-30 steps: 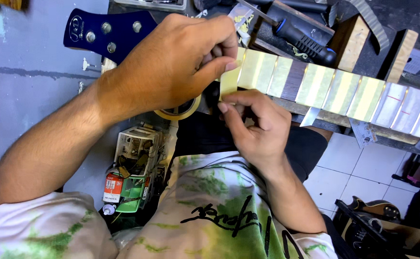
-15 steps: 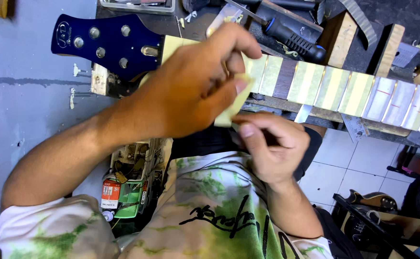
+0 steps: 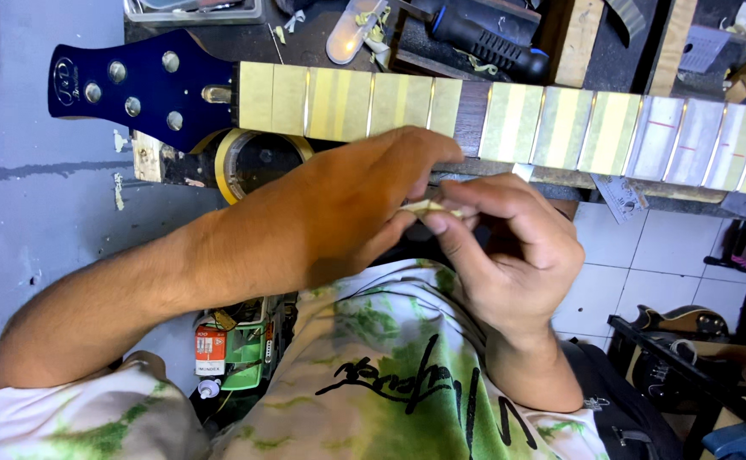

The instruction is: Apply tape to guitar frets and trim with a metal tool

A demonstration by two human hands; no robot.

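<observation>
Head view, looking straight down: a small pale-yellow strip of masking tape (image 3: 428, 207) is pinched between both hands right in the middle of the frame, just below the guitar neck. The left hand (image 3: 351, 209) is closed around it from 9 o'clock, fingertips curled down onto the strip. The right hand (image 3: 509, 255) is closed on it from 4 o'clock, with the thumb and forefinger pressed on the same end. Most of the strip is hidden by the fingers, so its full length can't be told, but the bit that shows is laid roughly 9-to-3, parallel to the neck.

The long wooden guitar neck with tape-covered fretboard (image 3: 509, 119) is stretched across the top, also 9-to-3, with the dark blue glossy headstock with silver tuners (image 3: 134, 89) at the 9 o'clock end. One bare dark fret gap (image 3: 472, 115) is left uncovered among the yellow patches, and it's sat almost dead at 12 o'clock from the pinched strip, close by. Both hands are about equally near to it; the left's fingertips are maybe a touch closer.

A yellow-rimmed roll of masking tape (image 3: 258, 158) is tucked under the neck at 10 o'clock from the hands. A black-handled tool (image 3: 483, 34) is lying up top behind the neck.
</observation>
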